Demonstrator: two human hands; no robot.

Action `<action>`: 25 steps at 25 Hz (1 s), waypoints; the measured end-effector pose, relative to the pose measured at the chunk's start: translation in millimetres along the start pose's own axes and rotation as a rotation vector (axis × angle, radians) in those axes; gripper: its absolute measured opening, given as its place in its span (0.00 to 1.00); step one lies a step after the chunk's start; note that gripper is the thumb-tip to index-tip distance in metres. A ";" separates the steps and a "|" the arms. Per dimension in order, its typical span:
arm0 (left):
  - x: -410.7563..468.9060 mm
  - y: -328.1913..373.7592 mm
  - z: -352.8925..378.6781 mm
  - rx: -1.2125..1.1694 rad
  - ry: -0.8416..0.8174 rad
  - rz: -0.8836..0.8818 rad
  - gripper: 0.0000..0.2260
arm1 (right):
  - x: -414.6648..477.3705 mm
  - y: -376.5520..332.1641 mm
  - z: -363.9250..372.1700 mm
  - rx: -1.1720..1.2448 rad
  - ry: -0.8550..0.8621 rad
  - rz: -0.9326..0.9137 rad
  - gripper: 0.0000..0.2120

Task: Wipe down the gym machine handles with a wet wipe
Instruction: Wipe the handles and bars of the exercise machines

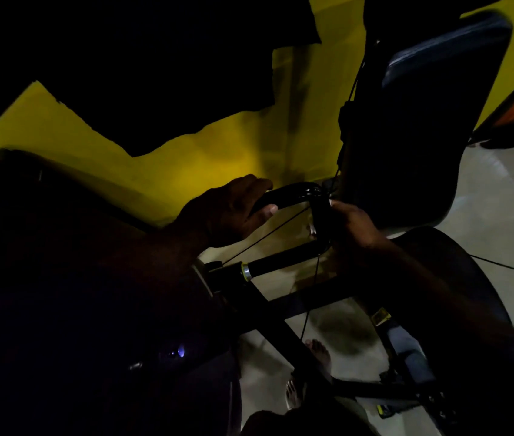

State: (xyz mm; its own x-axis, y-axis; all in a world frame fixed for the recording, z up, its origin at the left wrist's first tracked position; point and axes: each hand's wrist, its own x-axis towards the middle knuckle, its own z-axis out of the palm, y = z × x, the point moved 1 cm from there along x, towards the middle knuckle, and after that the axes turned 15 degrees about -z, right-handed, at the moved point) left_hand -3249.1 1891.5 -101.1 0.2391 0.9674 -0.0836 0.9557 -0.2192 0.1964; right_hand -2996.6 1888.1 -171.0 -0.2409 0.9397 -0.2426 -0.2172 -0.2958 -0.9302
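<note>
One black handle (293, 192), left hand (230, 212), right hand (354, 225) gripping

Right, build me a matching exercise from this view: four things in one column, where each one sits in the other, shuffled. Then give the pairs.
Things:
1. left hand
2. right hand
3. metal collar
4. bare foot

Places:
A. on the pale floor
B. ringed round the straight bar below the hands
C. gripping the curved top of the black handle
D. gripping the handle's right-side bend

Pairs: 1-C, 2-D, 3-B, 4-A.
</note>
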 end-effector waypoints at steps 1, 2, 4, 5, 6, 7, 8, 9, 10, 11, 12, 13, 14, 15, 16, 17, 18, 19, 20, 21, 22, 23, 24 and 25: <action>0.0 -0.9 0.1 0.012 0.007 0.001 0.23 | 3.9 -5.8 0.7 0.029 -0.012 0.004 0.12; -0.2 -1.2 0.4 0.016 0.015 0.007 0.23 | 6.3 -14.7 1.8 0.053 -0.015 -0.018 0.11; -1.0 -0.1 -0.5 0.003 0.025 0.010 0.22 | 9.2 -30.2 4.2 0.060 0.022 -0.155 0.13; -1.7 1.4 -2.2 0.000 0.031 0.007 0.21 | 8.4 -29.8 3.6 0.045 0.045 -0.238 0.14; -2.1 2.3 -2.3 0.004 0.036 0.012 0.21 | 4.5 -24.8 1.0 0.000 0.065 -0.302 0.12; -2.4 3.1 -2.2 0.011 0.042 0.018 0.22 | -3.7 -17.6 -1.0 -0.086 0.093 -0.343 0.07; -2.6 2.8 -2.0 0.018 0.047 0.020 0.22 | -13.9 -7.2 -4.6 -0.155 0.106 -0.357 0.06; -2.5 2.4 -2.3 0.027 0.047 0.020 0.22 | -20.4 3.0 -9.4 -0.227 0.134 -0.355 0.10; -2.0 1.2 -1.4 0.035 0.041 0.018 0.22 | -25.7 6.4 -10.3 -0.273 0.173 -0.378 0.11; -1.3 0.6 -0.9 0.041 0.037 0.017 0.22 | -25.4 1.6 -7.9 -0.324 0.212 -0.431 0.08; -0.5 0.6 -0.6 0.046 0.037 0.017 0.21 | -22.6 -8.8 -4.2 -0.381 0.211 -0.526 0.05; -0.4 1.1 -0.4 0.049 0.035 0.016 0.21 | -19.3 -21.2 1.6 -0.473 0.181 -0.644 0.07; 0.0 0.8 -0.8 0.050 0.035 0.014 0.21 | -16.4 -33.8 10.0 -0.580 0.127 -0.761 0.08; 0.2 0.1 -0.7 0.053 0.034 0.014 0.21 | -17.6 -40.0 17.1 -0.648 0.060 -0.856 0.10; 0.3 -0.1 -0.4 0.060 0.039 0.022 0.21 | -21.9 -36.0 19.2 -0.667 0.016 -0.909 0.13; 0.4 0.2 0.1 0.077 0.051 0.034 0.22 | -28.4 -25.3 15.8 -0.633 0.020 -0.892 0.17; 0.9 -0.4 0.9 0.092 0.068 0.043 0.23 | -35.3 -11.1 7.5 -0.598 0.076 -0.842 0.21; 0.9 -0.2 0.2 0.096 0.075 0.043 0.22 | -43.0 3.1 0.1 -0.580 0.166 -0.786 0.25; 0.5 0.1 0.1 0.091 0.069 0.038 0.22 | -50.5 12.6 -4.8 -0.594 0.259 -0.743 0.28; 0.2 0.1 -0.1 0.093 0.057 0.028 0.21 | -54.3 16.2 -5.1 -0.604 0.307 -0.734 0.26; 0.7 -0.7 -0.3 0.105 0.054 0.017 0.21 | -52.0 9.9 -1.7 -0.612 0.326 -0.774 0.23; 0.6 -1.3 -1.0 0.126 0.073 0.012 0.22 | -45.8 -1.0 5.4 -0.609 0.296 -0.842 0.19; 0.0 -2.2 -0.7 0.142 0.102 0.015 0.23 | -39.4 -14.8 14.8 -0.605 0.224 -0.904 0.19; -0.1 -2.2 -0.7 0.155 0.126 0.024 0.24 | -34.6 -27.3 23.4 -0.620 0.105 -0.954 0.20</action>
State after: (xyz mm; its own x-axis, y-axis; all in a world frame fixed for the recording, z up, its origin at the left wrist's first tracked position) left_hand -3251.3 1892.1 -100.8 0.2483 0.9677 0.0444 0.9673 -0.2502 0.0428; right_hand -3004.5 1859.7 -130.8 -0.1413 0.7546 0.6407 0.2424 0.6539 -0.7167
